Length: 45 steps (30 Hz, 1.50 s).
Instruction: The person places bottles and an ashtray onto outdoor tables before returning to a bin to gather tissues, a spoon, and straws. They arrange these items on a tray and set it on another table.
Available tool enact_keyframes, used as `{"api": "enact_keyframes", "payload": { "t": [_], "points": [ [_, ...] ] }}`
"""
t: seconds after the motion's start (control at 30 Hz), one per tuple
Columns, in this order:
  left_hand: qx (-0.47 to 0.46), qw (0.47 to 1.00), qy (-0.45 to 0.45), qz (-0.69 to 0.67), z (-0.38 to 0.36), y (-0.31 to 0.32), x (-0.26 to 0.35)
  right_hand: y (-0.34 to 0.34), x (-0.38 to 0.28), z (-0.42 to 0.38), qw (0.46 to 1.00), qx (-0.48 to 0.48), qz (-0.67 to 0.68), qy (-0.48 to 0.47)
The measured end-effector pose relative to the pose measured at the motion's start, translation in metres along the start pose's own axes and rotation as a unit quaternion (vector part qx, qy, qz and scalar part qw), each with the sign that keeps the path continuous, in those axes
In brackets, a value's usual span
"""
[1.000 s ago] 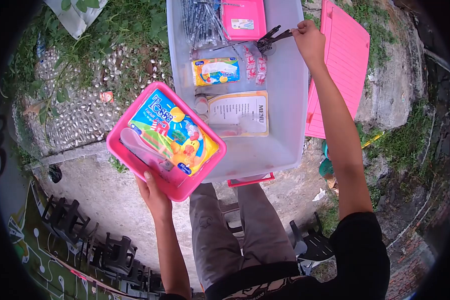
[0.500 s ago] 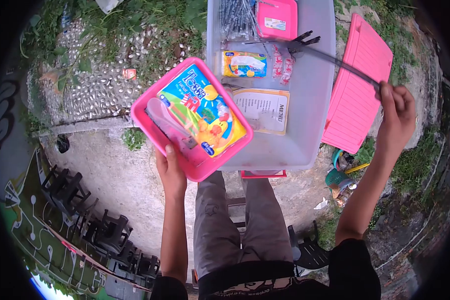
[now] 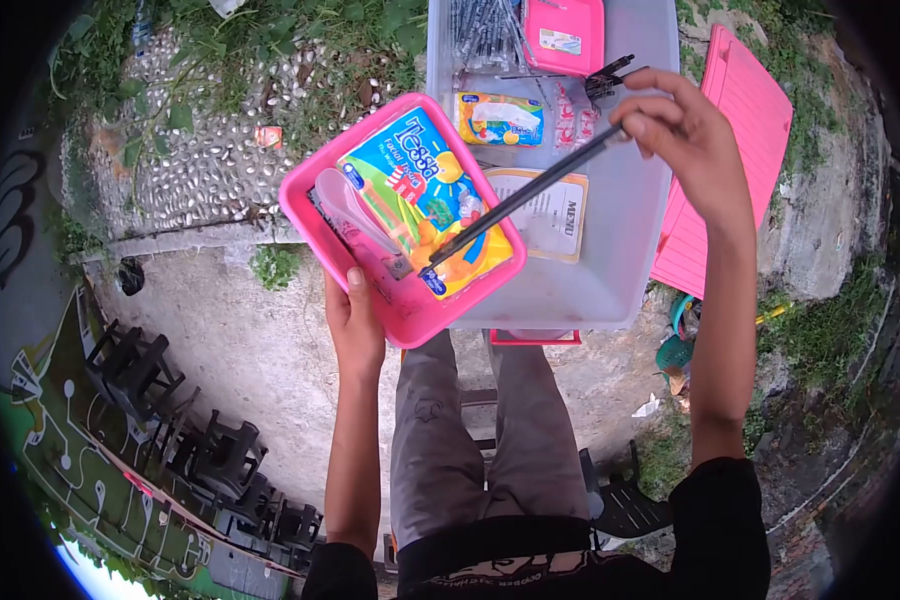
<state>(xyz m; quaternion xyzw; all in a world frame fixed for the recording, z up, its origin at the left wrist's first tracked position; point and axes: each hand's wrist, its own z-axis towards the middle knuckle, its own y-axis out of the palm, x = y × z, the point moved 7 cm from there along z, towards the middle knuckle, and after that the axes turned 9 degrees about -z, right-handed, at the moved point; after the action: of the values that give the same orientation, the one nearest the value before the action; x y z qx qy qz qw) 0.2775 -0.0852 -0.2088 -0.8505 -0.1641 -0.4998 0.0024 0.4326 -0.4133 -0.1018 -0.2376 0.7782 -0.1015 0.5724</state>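
Note:
My left hand (image 3: pixel 357 325) grips the near-left edge of a pink plastic tray (image 3: pixel 410 325), thumb over the rim. Inside the tray lie a colourful Tessa facial tissue pack (image 3: pixel 410 175) and a pale, see-through plastic spoon (image 3: pixel 355 210). Above the large clear tub, my right hand (image 3: pixel 685 135) pinches black chopsticks (image 3: pixel 540 183) at their upper end. They slant down to the left across the tray's rim, with their lower tips over the tissue pack.
The clear tub (image 3: pixel 610 290) holds a second tissue pack (image 3: pixel 500 120), a menu card (image 3: pixel 560 220), a pink box (image 3: pixel 565 40), wrapped sticks (image 3: pixel 482 40) and black utensils (image 3: pixel 605 78). A pink lid (image 3: pixel 730 150) leans at right. Stacked dark chairs (image 3: pixel 225 455) stand lower left.
My right hand has swung left and inward, bringing the chopsticks from the tub's right side to over the tray. The tray, still in my left hand, appears slightly higher and further right.

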Motion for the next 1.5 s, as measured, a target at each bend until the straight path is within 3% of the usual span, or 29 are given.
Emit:
{"api": "enact_keyframes", "payload": {
  "t": [0.17, 0.33, 0.53, 0.7, 0.8, 0.93, 1.03, 1.17, 1.27, 1.37, 1.5],
  "points": [
    [0.003, 0.999, -0.008, -0.035, -0.004, -0.001, -0.005, 0.038, -0.01, 0.046, 0.984, -0.164, -0.066, -0.035],
    [0.021, 0.998, 0.002, -0.053, -0.007, 0.003, -0.001, 0.063, -0.002, 0.069, 0.968, -0.232, -0.073, -0.063],
    [0.035, 0.996, -0.001, -0.077, -0.003, -0.003, 0.007, 0.024, 0.01, 0.048, 0.982, -0.178, -0.067, 0.01],
    [0.028, 0.992, 0.003, -0.126, 0.0, 0.003, 0.009, -0.01, 0.055, -0.014, 0.987, -0.009, 0.094, 0.13],
    [0.039, 0.991, 0.008, -0.131, 0.003, 0.001, 0.009, 0.029, 0.081, -0.064, 0.939, 0.113, 0.275, 0.174],
    [0.033, 0.99, 0.021, -0.136, 0.002, 0.008, 0.011, 0.113, 0.078, -0.121, 0.821, 0.125, 0.489, 0.267],
    [0.04, 0.992, 0.034, -0.115, 0.008, 0.008, 0.008, 0.144, 0.051, -0.118, 0.799, 0.106, 0.533, 0.255],
    [0.033, 0.992, 0.032, -0.119, 0.005, 0.009, 0.007, 0.164, 0.041, -0.104, 0.834, 0.086, 0.486, 0.245],
    [0.044, 0.99, 0.036, -0.132, 0.005, 0.014, 0.011, 0.153, 0.024, -0.087, 0.917, 0.12, 0.322, 0.204],
    [0.051, 0.989, 0.047, -0.127, 0.006, 0.009, 0.007, 0.128, 0.03, -0.08, 0.916, 0.176, 0.33, 0.147],
    [0.049, 0.986, 0.035, -0.156, 0.005, 0.01, 0.007, 0.109, 0.066, -0.057, 0.91, 0.216, 0.296, 0.196]
  ]
}}
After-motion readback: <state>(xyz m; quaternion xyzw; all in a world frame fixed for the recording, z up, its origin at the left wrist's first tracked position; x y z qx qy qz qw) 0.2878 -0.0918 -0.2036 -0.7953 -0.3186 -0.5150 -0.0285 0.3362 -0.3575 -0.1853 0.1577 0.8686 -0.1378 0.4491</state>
